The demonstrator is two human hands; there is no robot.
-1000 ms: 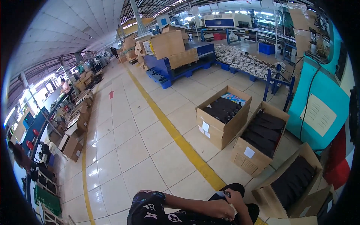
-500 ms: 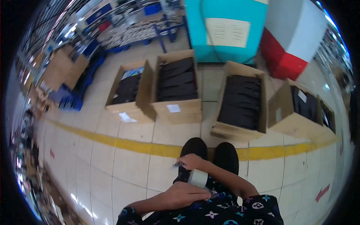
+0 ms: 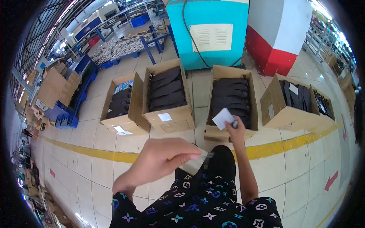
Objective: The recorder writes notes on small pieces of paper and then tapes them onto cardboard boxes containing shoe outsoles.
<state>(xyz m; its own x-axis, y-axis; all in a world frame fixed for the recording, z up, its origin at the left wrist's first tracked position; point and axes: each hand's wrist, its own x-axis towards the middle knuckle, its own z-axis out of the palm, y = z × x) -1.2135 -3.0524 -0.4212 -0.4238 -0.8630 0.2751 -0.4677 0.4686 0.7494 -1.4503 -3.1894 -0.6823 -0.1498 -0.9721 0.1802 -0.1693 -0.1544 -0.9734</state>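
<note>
My left hand (image 3: 161,157) is closed in a pinch in front of my legs. It grips a pale, translucent roll of tape (image 3: 192,166), partly hidden behind my fingers, with a clear end sticking out to the right. My right hand (image 3: 236,130) reaches forward over the near side of an open carton (image 3: 231,135). Its fingers hold a white paper slip (image 3: 223,118), along with a small dark object (image 3: 235,124) whose kind I cannot make out. Inside that carton, dark flat curved pieces (image 3: 230,91) lie in an overlapping row.
Left of it stand two more open cartons (image 3: 178,121) (image 3: 121,123) of dark pieces; cartons (image 3: 291,114) also stand to the right. Behind are a turquoise machine (image 3: 211,60) and a red-and-white pillar (image 3: 279,60). A yellow line (image 3: 266,150) crosses the tiled floor.
My right hand has moved from near my lap forward to the carton, and the white slip now shows in it. My left hand has risen and moved left, with the tape.
</note>
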